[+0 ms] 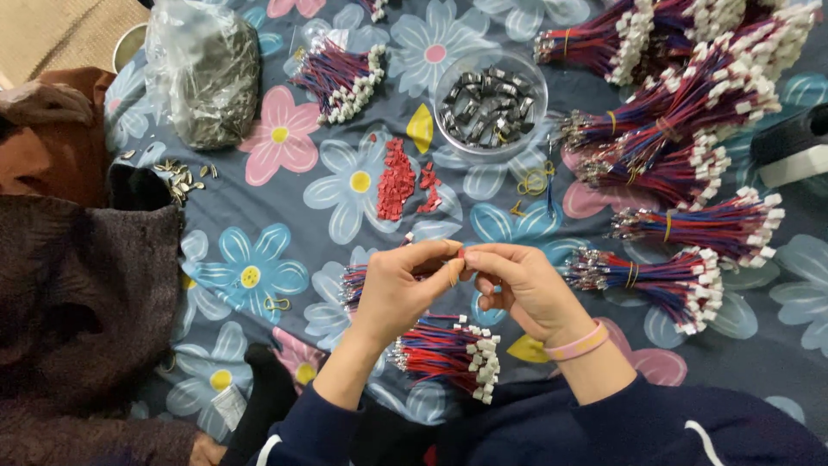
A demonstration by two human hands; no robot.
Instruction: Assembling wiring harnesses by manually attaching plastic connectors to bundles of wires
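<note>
Both hands meet mid-cloth: left hand [398, 289] and right hand [517, 285] pinch a small piece, too tiny to tell. Wire bundle [448, 352] lies beneath; bowl [492, 102], red pieces [397, 179] beyond.

This looks like piecework done at home, not a factory: a flowered bedsheet [259, 259] serves as the work surface, with bundles of red-blue wire harnesses [690, 112] at two o'clock and a brown blanket [78, 293] at nine o'clock.
</note>
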